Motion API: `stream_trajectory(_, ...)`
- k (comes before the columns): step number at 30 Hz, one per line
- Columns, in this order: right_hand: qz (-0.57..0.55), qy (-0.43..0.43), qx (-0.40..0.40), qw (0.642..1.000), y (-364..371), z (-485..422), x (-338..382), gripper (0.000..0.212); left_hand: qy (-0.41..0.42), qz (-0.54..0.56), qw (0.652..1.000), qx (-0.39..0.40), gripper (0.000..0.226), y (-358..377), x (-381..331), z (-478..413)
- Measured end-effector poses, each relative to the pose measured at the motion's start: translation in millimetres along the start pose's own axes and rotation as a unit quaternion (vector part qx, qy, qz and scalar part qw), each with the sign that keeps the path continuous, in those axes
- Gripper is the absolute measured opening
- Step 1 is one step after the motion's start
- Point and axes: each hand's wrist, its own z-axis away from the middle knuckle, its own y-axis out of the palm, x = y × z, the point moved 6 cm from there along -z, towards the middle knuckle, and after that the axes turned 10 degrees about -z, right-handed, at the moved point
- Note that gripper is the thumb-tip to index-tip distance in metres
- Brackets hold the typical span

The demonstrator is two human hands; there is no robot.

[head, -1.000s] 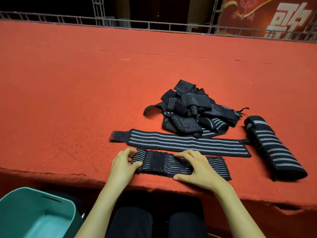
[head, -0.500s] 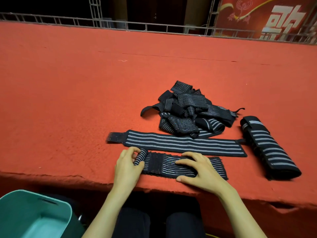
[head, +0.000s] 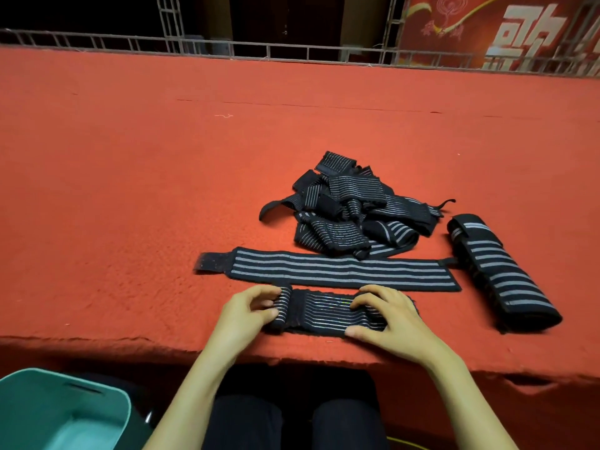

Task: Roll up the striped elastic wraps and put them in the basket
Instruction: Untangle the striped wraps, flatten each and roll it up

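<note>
Rolling the nearest striped wrap (head: 324,311), lying flat along the near edge of the red worktop (head: 130,190). Pinching the small started roll (head: 284,305) at its left end with the left hand (head: 246,311), fingers curled over the top and thumb underneath, probably to keep the coil tight and stop it from springing open. Holding down the right part of the same wrap with the right hand (head: 386,319), bent fingers on top and thumb against the near edge, likely for pinning the band straight against the elastic pull. Judging the roll as only begun, with most of the band not yet wound.

Lying just beyond and parallel, a longer wrap (head: 341,271), stretched flat, seemingly laid out ready for its own turn. Lying farther, right of centre, a loose pile (head: 350,216) of more wraps, and at the right, apart from it, one thick bundle (head: 496,274); not possible to tell whether rolled or only folded. Standing low at the near left, below the worktop edge, the teal basket (head: 65,414), showing no wrap in its visible part, probably put beside the left arm for an easy drop.
</note>
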Motion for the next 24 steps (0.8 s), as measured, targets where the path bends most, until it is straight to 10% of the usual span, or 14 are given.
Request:
stream_trajectory(7, 0.004, 0.088, -0.09, 0.992, -21, 11, -19, 0.019, -0.055, -0.008, 0.998, -0.031, 0.039, 5, 5, 1)
stream_trajectory(13, 0.022, 0.299, -0.192, 0.934, -34, 41, -38, 0.067, -0.06, -0.07, 0.995, -0.043, 0.04, 6, -2, -4)
stream_trajectory(24, -0.12, 0.231, -0.315, 0.912, -33, 44, -30, 0.025, -0.108, -0.102, 0.987, -0.059, 0.02, 6, -3, -10)
